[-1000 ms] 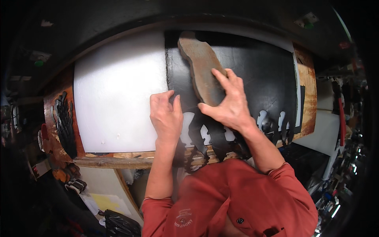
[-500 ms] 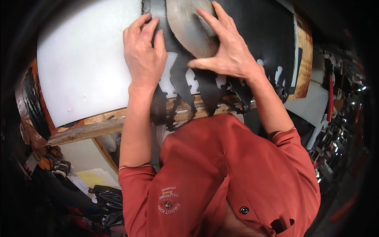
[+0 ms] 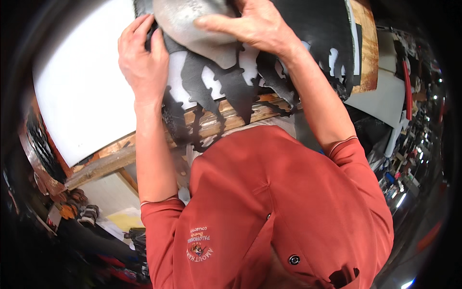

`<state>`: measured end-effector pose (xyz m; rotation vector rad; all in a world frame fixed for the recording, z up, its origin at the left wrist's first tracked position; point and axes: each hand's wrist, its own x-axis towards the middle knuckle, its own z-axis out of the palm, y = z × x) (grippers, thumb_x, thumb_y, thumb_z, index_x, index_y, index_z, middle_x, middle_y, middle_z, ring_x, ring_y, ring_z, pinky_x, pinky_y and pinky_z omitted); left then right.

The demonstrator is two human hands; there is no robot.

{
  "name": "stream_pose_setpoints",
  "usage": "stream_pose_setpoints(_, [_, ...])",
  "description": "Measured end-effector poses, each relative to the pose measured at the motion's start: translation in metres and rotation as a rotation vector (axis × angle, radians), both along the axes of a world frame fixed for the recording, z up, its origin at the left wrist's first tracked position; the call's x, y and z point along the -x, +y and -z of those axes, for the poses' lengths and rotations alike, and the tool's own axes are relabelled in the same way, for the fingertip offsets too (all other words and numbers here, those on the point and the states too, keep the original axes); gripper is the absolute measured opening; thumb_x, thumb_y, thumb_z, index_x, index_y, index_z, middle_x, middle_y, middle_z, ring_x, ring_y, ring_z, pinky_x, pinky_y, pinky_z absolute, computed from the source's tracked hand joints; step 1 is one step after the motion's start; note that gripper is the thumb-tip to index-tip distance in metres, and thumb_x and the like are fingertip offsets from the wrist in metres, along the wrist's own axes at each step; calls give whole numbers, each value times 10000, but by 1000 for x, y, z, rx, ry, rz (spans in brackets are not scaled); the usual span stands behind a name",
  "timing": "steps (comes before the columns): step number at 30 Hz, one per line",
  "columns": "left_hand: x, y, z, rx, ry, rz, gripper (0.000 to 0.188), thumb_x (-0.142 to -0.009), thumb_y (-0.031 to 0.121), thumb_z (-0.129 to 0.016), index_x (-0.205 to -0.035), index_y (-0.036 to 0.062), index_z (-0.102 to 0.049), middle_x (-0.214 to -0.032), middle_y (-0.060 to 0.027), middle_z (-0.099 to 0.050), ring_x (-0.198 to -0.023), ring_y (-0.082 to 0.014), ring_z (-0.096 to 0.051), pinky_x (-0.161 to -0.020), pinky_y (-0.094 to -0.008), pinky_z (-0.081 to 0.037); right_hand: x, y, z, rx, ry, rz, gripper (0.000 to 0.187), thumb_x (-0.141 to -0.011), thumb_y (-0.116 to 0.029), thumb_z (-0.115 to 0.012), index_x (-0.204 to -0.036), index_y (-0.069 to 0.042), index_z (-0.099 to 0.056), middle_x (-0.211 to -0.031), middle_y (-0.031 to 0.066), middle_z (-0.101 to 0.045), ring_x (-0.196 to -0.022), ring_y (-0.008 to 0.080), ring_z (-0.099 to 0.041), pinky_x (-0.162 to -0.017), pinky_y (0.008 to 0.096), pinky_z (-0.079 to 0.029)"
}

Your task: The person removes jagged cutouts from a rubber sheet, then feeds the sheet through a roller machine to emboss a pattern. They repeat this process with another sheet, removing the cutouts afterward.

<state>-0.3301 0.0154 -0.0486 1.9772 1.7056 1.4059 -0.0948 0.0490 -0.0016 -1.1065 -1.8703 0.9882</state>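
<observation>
A black cut-out metal sheet (image 3: 226, 86) with jagged silhouette shapes lies on a white board (image 3: 82, 82) and hangs over the wooden table edge (image 3: 110, 159). My left hand (image 3: 142, 60) presses flat on the sheet's left edge. On top of the sheet rests a grey curved pad-like piece (image 3: 192, 24), and my right hand (image 3: 250, 24) grips it from the right. Both forearms reach up from my red shirt.
A rusty brown panel (image 3: 365, 43) stands at the right behind the black sheet. Dark cut-out metal pieces (image 3: 41, 144) lean at the left. Cluttered items lie on the floor at lower left, and a workshop with lights stretches at the right.
The view has tilted down, so the sheet and both hands sit higher in the picture. My hands have kept their places on the black sheet and the grey piece.
</observation>
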Motion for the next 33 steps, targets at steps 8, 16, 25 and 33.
stream_pose_setpoints(8, [-1, -4, -8, 166, 30, 14, 435, -978, 24, -678, -1396, 140, -704, -1243, -145, -739, -1141, -313, -672, -1012, -406, -532, -34, -6, 21, 394, 520, 153, 1167, -668, -491, -963, -1609, -61, -423, -1643, 297, -371, -1468, 439, -466, -1217, 492, -414])
stream_pose_setpoints(16, [0, 0, -25, 138, -43, 121, 459, -932, -103, -604, -1366, 25, -684, -1293, -165, -721, -1166, -351, -649, -1034, -433, -523, 27, -24, 0, -146, -350, 69, 1128, -594, -276, -916, -1595, -75, -437, -1659, 355, -222, -1463, 570, -340, -1188, 598, -383])
stream_pose_setpoints(25, [25, 146, -27, 211, 244, 77, 446, -996, 41, -526, -1422, 48, -659, -1303, -226, -691, -1278, -392, -608, -1119, -442, -468, 22, -23, 2, -187, -362, 31, 993, -600, -236, -855, -1521, -66, -523, -1646, 360, -229, -1441, 576, -359, -1134, 620, -426])
stream_pose_setpoints(33, [32, 171, -27, 216, 38, 175, 564, -912, 25, -495, -1397, 206, -719, -1323, -249, -688, -1195, -401, -688, -1078, -430, -516, 22, -22, 2, -225, -308, 37, 995, -569, -208, -872, -1499, -65, -549, -1641, 368, -243, -1428, 574, -384, -1132, 619, -423])
